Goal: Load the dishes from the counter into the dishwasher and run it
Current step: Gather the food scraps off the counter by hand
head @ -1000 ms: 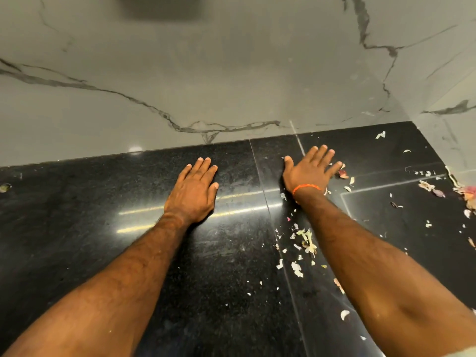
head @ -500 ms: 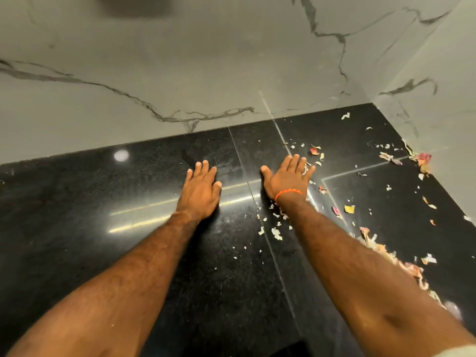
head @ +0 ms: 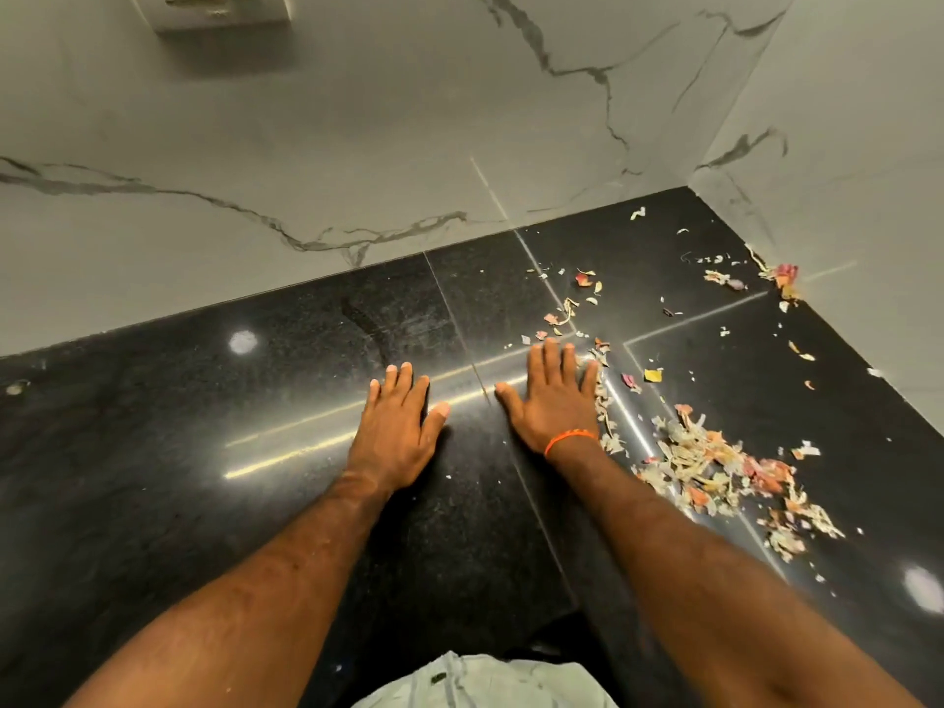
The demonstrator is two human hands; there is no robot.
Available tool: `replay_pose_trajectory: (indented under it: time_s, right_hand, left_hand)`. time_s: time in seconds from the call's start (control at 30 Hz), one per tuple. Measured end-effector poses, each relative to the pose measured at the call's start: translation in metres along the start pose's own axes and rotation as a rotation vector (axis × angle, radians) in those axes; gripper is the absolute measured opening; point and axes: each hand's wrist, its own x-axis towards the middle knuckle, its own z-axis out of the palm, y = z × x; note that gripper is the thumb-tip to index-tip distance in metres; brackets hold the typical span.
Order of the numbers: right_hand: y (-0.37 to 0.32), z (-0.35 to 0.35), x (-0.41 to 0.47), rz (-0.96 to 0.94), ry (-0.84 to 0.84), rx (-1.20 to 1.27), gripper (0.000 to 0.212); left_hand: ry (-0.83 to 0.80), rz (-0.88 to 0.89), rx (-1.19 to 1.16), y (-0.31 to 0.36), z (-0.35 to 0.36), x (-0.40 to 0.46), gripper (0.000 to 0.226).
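Observation:
My left hand (head: 396, 431) lies flat, palm down, on the black granite counter (head: 153, 452), fingers apart and holding nothing. My right hand (head: 554, 398) lies flat beside it, a hand's width to the right, also with nothing in it; an orange band circles its wrist. Both forearms stretch forward from the bottom of the view. No dishes and no dishwasher are in sight.
Vegetable peelings (head: 715, 462) lie scattered right of my right hand, with more scraps (head: 781, 278) in the back right corner. Grey marble walls (head: 357, 145) close the counter at the back and on the right. A white switch plate (head: 219, 10) sits high on the back wall.
The view has shifted back and to the right, so more of the right-hand corner and peelings show. Both hands have drawn nearer to me and closer together, still flat on the counter.

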Motion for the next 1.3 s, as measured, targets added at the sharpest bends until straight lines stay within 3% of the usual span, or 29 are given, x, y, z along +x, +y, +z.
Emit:
replay_pose_trajectory:
  time_s: [0.1, 0.3, 0.6, 0.77, 0.9, 1.03, 1.13, 1.3]
  right_hand:
    - [0.012, -0.009, -0.008, 0.027, 0.032, 0.025, 0.087]
    - [-0.024, 0.02, -0.061, -0.239, 0.003, 0.058, 0.081]
    - [0.063, -0.007, -0.049, -0.079, 0.066, 0.056, 0.073]
    - [0.139, -0.021, -0.09, 0.26, 0.299, 0.2, 0.065]
    - [0.198, -0.017, -0.125, 0.607, 0.314, 0.166, 0.071]
    - [0.232, -0.011, -0.148, 0.796, 0.275, 0.252, 0.089]
    - [0.232, -0.011, -0.137, 0.737, 0.26, 0.269, 0.095]
    - [0.185, -0.011, -0.087, 0.473, 0.216, 0.239, 0.096]
  left_hand:
    - [0.018, 0.005, 0.033, 0.011, 0.007, -0.009, 0.065]
    - [0.028, 0.093, 0.011, 0.042, 0.009, 0.0, 0.058]
    - [-0.043, 0.26, 0.011, 0.087, 0.021, 0.015, 0.061]
    - [-0.088, 0.457, 0.083, 0.122, 0.035, 0.018, 0.066]
    - [-0.162, 0.592, 0.148, 0.163, 0.051, 0.019, 0.074]
    - [-0.203, 0.651, 0.181, 0.195, 0.066, 0.015, 0.079]
    - [-0.22, 0.635, 0.197, 0.2, 0.071, 0.014, 0.083]
    - [-0.194, 0.553, 0.204, 0.181, 0.063, 0.022, 0.085]
